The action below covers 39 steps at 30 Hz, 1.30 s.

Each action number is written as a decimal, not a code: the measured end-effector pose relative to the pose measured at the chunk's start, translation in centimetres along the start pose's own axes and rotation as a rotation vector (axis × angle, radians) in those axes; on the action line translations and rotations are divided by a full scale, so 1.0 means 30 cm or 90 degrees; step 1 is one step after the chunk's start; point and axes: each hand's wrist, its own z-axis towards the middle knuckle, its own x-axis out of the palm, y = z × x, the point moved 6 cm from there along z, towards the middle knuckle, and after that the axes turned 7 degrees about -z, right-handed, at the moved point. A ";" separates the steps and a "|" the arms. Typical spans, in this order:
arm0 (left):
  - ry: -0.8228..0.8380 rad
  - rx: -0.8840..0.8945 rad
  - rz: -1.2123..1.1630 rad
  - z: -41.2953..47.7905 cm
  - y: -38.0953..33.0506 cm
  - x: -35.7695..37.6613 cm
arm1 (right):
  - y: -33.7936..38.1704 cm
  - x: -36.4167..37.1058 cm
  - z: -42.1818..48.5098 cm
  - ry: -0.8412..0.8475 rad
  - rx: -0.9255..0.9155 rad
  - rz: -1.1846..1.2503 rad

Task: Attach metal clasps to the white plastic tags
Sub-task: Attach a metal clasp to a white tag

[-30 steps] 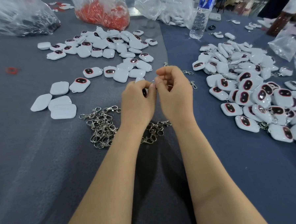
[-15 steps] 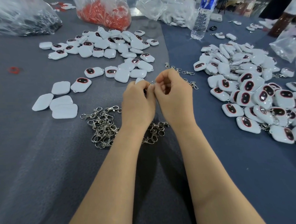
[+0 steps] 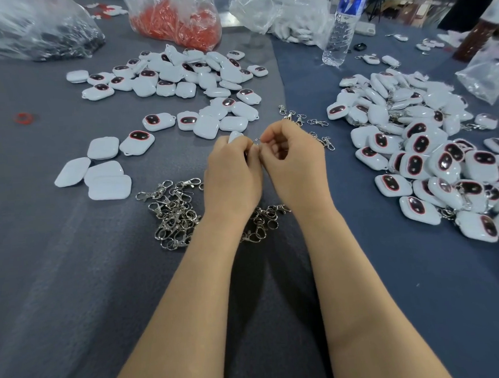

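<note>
Both hands are raised just above the worktop (image 3: 74, 284), at centre, knuckles toward the camera and thumbs touching.

The left hand (image 3: 231, 175) has its fingers (image 3: 240, 149) curled round a white plastic tag (image 3: 234, 136). Only the tag's top edge shows above the hand.

The right hand (image 3: 294, 163) has its fingers (image 3: 268, 135) clenched in a pinch on a small metal ring (image 3: 256, 141), held against the tag's edge between the two hands. Whether the ring has passed through the tag cannot be told.

A heap of metal clasps (image 3: 174, 213) lies on the worktop beneath and left of the wrists. A few loose clasps (image 3: 299, 118) lie just beyond the right hand.

A spread of white tags (image 3: 184, 76) lies at far left, some face up showing dark red-rimmed ovals and some face down. A larger pile of tags (image 3: 419, 151) lies at right, with clasps visible among them.

Along the far edge:
- a water bottle (image 3: 341, 28), standing upright
- a bag of red pieces (image 3: 176, 22)
- a bag of dark parts (image 3: 32, 35)
- a clear bag of white parts (image 3: 285, 16)

A red ring (image 3: 24, 117) lies alone at left.
</note>
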 end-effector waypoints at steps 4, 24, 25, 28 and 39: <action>0.009 0.023 0.029 -0.005 -0.013 -0.002 | -0.014 0.004 0.006 0.049 -0.019 -0.012; 0.094 0.016 -0.125 0.007 0.016 0.025 | -0.054 -0.042 -0.004 -0.018 0.043 0.072; 0.082 -0.003 -0.152 0.008 0.019 0.022 | -0.060 -0.048 -0.004 -0.031 0.056 0.073; 0.056 -0.094 -0.237 0.007 0.045 0.018 | -0.069 -0.055 -0.003 -0.052 0.078 0.058; 0.106 -0.104 -0.263 -0.002 0.027 0.030 | -0.075 -0.035 -0.002 -0.023 0.090 0.051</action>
